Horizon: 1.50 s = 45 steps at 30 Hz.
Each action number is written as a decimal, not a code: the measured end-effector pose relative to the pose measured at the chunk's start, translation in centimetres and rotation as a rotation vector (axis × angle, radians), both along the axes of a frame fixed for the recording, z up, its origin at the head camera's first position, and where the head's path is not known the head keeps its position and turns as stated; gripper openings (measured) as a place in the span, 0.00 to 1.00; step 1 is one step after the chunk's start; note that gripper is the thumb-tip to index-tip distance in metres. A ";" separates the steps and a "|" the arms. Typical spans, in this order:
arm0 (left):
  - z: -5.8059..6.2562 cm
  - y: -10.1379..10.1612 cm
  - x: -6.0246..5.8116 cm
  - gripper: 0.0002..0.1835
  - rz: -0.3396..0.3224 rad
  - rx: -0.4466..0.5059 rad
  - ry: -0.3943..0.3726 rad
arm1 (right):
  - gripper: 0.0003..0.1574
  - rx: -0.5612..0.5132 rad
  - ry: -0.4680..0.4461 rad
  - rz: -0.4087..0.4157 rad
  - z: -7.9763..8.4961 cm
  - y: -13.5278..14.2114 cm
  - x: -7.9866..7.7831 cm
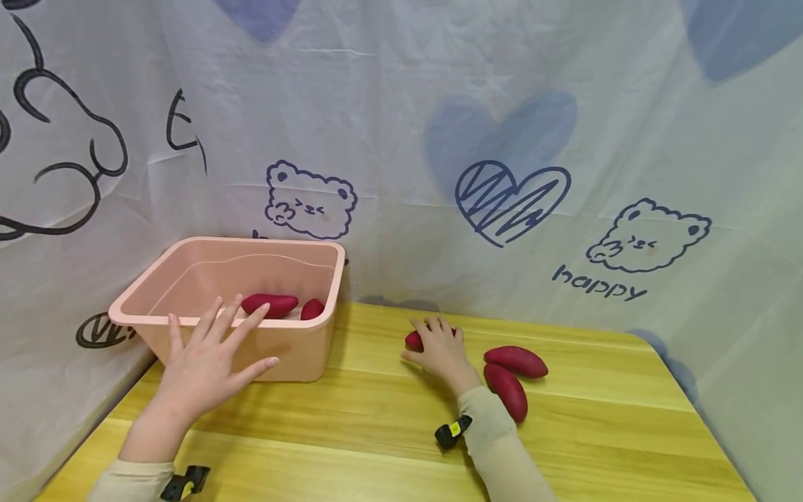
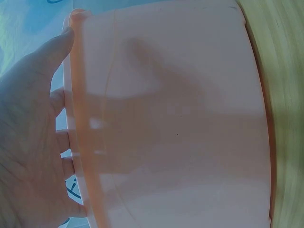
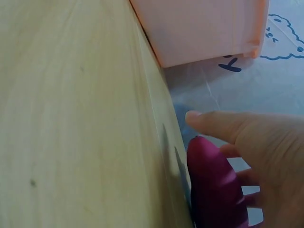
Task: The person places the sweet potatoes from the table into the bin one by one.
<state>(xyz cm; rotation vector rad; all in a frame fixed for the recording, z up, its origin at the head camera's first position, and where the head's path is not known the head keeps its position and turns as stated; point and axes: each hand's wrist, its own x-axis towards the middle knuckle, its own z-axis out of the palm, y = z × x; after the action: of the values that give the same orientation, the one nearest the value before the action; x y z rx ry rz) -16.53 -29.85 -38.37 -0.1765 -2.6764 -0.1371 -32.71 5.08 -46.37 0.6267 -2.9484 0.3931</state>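
My left hand (image 1: 203,362) is spread at the near rim of a pink plastic basin (image 1: 307,352), fingers straight and apart. In the left wrist view, the thumb (image 2: 59,50) comes right up to the rim, and the other fingertips are hidden behind it. Inside the basin lie purple-red sweet potatoes (image 1: 271,305). My right hand (image 1: 442,352) is over another sweet potato (image 3: 213,183) on the table. Its fingers arch across the far side, tips hidden, while the thumb (image 3: 213,124) extends past the sweet potato's end, apart from it.
Two more sweet potatoes, one behind (image 1: 516,361) and one in front (image 1: 507,392), lie beside the right wrist. The wooden table (image 1: 351,432) meets a patterned cloth backdrop (image 1: 401,230) at the back; cloth also hangs along the left. The basin stands at the back left.
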 end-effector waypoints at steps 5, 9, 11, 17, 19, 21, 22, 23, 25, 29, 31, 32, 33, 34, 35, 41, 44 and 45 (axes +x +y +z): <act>0.0 0.0 0.0 0.45 0.001 0.002 -0.002 | 0.42 -0.003 -0.007 -0.011 0.0 0.2 0.1; 0.0 0.0 0.0 0.46 0.003 0.003 -0.003 | 0.37 0.002 0.003 -0.027 0.1 0.3 0.1; -0.1 -0.1 0.1 0.46 0.004 0.004 -0.005 | 0.35 0.006 0.016 -0.032 0.1 0.4 0.2; -0.1 0.0 0.1 0.46 0.004 0.003 -0.006 | 0.34 -0.002 0.032 -0.048 -0.1 0.6 0.2; -0.2 0.0 0.1 0.46 0.006 0.004 -0.006 | 0.34 -0.002 0.037 -0.053 -0.2 0.6 0.1; -0.3 0.1 0.1 0.46 0.006 0.005 -0.008 | 0.34 0.004 0.041 -0.059 -0.4 0.7 0.0; -0.3 0.1 0.1 0.46 0.006 0.005 -0.009 | 0.34 0.004 0.038 -0.063 -0.5 0.7 0.0; -0.4 0.1 0.2 0.46 0.006 0.005 -0.010 | 0.34 0.004 0.032 -0.065 -0.5 0.7 0.0; -0.5 0.1 0.2 0.46 0.005 0.004 -0.010 | 0.34 0.003 0.023 -0.069 -0.7 0.8 -0.1; -0.5 0.1 0.2 0.46 0.005 0.006 -0.011 | 0.33 -0.007 0.024 -0.078 -0.9 0.9 -0.3; -0.5 0.1 0.2 0.46 0.005 0.006 -0.011 | 0.33 -0.015 0.031 -0.082 -0.9 0.9 -0.4; -0.5 0.1 0.2 0.46 0.005 0.006 -0.012 | 0.33 -0.019 0.035 -0.084 -0.9 0.9 -0.4; -0.5 0.1 0.1 0.46 0.005 0.005 -0.013 | 0.33 -0.025 0.037 -0.087 -0.9 0.9 -0.4; -0.5 0.1 0.1 0.46 0.005 0.006 -0.015 | 0.33 -0.030 0.039 -0.089 -0.8 0.9 -0.4; -0.4 0.1 0.1 0.46 0.006 0.005 -0.017 | 0.33 -0.038 0.040 -0.091 -0.8 0.8 -0.3; -0.1 0.0 0.0 0.46 0.002 0.001 -0.007 | 0.33 -0.081 0.083 -0.085 -0.2 0.6 -0.2; 0.0 0.0 0.0 0.46 0.000 -0.001 0.001 | 0.34 -0.088 0.117 -0.079 0.1 0.5 -0.2; 0.0 0.0 0.0 0.46 -0.001 0.000 0.001 | 0.34 -0.086 0.126 -0.077 0.2 0.5 -0.2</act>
<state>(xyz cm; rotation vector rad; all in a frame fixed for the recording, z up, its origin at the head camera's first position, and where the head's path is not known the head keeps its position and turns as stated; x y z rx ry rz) -16.50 -29.85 -38.36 -0.1778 -2.6751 -0.1368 -32.95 5.55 -46.21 0.5057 -2.8092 0.4533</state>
